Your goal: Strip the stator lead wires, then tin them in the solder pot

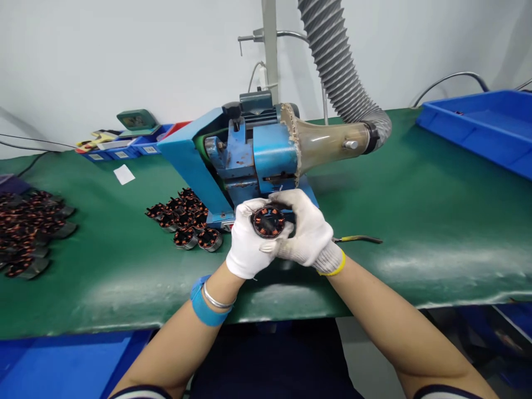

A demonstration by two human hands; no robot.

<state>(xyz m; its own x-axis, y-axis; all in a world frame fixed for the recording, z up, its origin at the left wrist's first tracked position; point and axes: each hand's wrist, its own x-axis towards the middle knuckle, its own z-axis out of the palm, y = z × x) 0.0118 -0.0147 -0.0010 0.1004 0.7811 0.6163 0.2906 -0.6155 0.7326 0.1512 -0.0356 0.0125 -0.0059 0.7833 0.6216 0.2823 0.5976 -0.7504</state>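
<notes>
A round motor stator [269,221] with copper windings and a black core faces up between my gloved hands. My left hand [245,244], in a white glove, wraps round its left and lower side. My right hand [310,230], in a white glove with a yellow cuff, curves round the right side, its fingertips at the upper edge and near the lower edge. Part of its grip is hidden. Just beyond my hands stands a blue bench machine [276,149] with a clear funnel-shaped hood [328,141]. Several more stators [183,216] stand left of its base.
Pliers with yellow-and-black handles [359,239] lie right of my wrist. A larger pile of stators [29,233] covers the far left. A blue tray [477,119] sits back right, small blue bins [120,148] back left. A grey ribbed hose [336,55] rises from the hood.
</notes>
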